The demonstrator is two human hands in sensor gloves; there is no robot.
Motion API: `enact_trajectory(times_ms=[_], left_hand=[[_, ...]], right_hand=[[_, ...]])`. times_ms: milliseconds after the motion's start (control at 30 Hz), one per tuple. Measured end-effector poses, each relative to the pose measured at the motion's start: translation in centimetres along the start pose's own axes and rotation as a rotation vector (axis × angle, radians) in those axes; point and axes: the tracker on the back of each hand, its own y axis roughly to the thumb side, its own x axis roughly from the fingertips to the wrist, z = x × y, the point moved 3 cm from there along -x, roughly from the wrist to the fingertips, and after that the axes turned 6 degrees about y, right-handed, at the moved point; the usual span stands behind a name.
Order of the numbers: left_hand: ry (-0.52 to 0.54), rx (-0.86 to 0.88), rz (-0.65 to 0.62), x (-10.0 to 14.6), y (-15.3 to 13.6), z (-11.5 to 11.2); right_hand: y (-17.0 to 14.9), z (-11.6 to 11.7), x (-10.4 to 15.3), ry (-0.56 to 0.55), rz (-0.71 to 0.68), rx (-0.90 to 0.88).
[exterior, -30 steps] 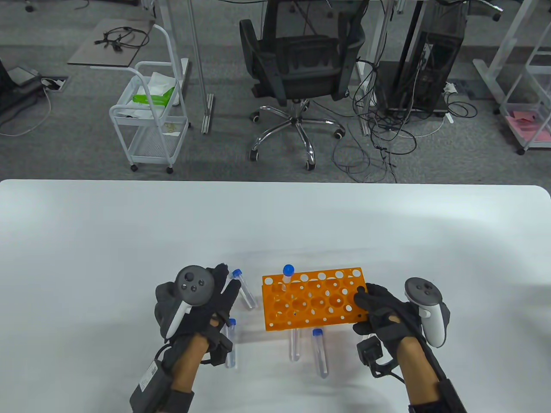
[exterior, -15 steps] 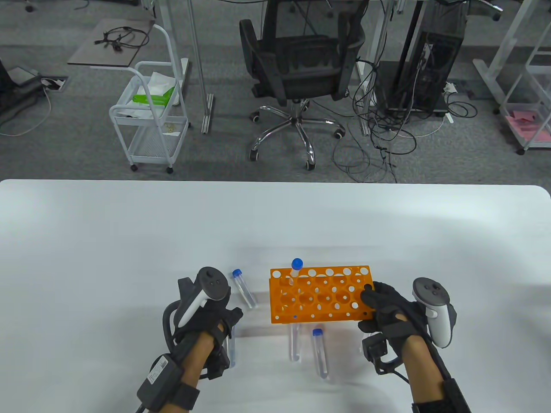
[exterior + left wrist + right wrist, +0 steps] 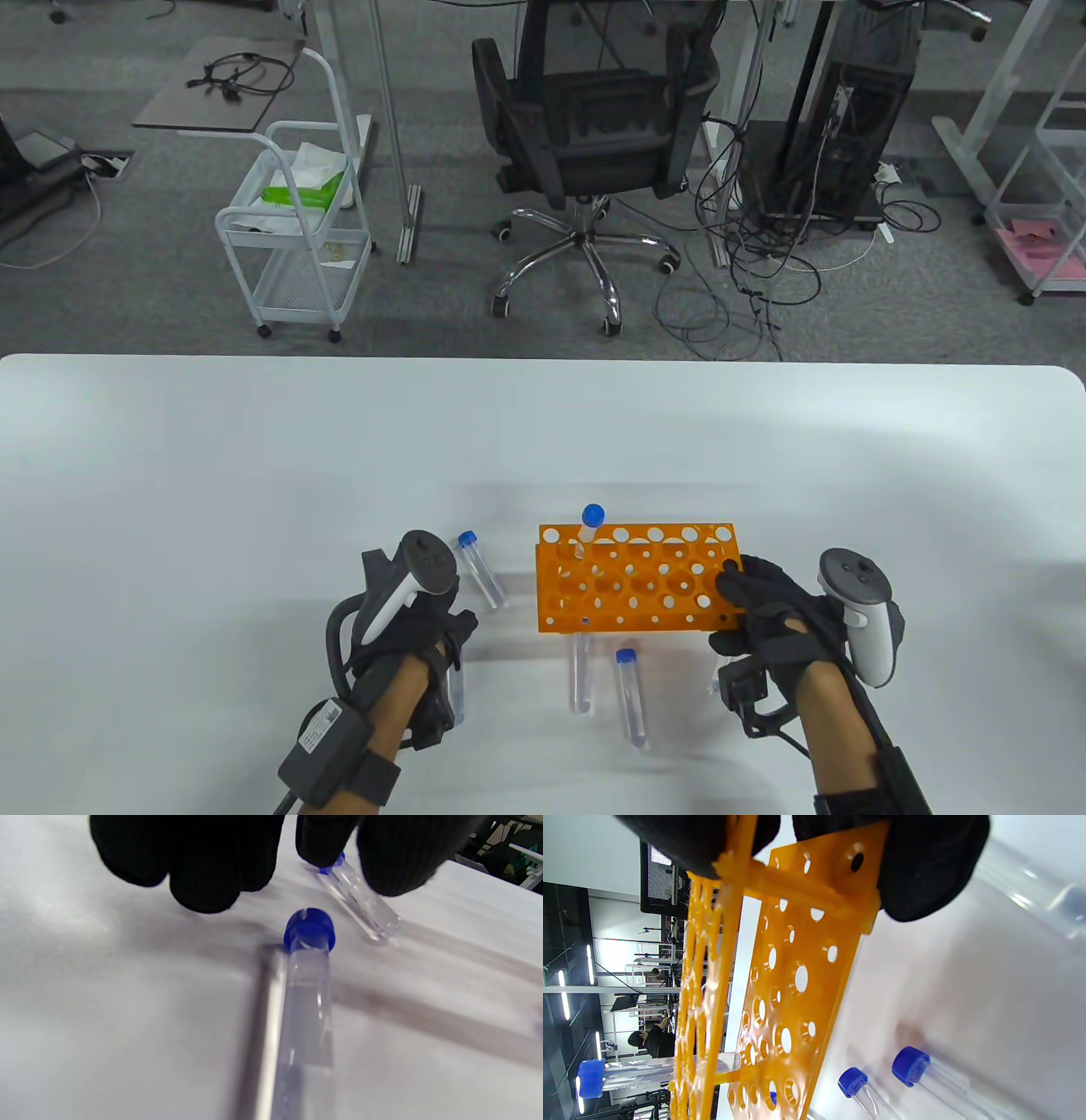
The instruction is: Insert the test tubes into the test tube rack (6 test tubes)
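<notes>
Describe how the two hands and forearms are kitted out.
Both the left hand and right hand wear black knit gloves. A grey-and-white tracker sits on each. Bare forearms carry black strapped boxes; the left one bears a white label. Black cables loop from each wrist.

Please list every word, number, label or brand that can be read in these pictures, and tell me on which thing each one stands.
No text can be read.
White label on the black wrist pack of the left forearm: printed, but too small and blurred to read.
Orange test tube rack: no visible print.
Blue-capped test tubes: no markings seen.
Trackers: only buttons, no legible brand.
</notes>
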Motion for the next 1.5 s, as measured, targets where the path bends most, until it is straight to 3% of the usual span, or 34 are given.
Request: enact_trajectory(times_ms=[300,567,833,1033,1267,1500], left_hand=[[-0.026,-0.159,0.055,-0.3,1.1,-1.2],[0.081,-0.250,0.067,-0.4,1.9,-1.5],[0.094,-0.252,0.063,-0.3,2.0,-1.3],[0.121,-0.158,0.056,0.6,1.7,0.5],[0.223,-0.038,0.024,2.2,1.4,3.4],[0.291,0.028,-0.012,3.0,1.3,4.8]], right_hand=[[-0.1,-0.3,0.0,-0.007,0.003,-0.012],[-0.1,-0.3,0.0,-0.011,0.005,-0.004],[-0.1,-0.3,0.0,-0.012,0.004,-0.004],[-0.1,-0.3,0.0,-0.010,0.004,-0.001],[-0.1,-0.2,0.0,-0.009,0.006,0.008],[-0.2,-0.1,-0.1,-0.008,0.011,0.015]])
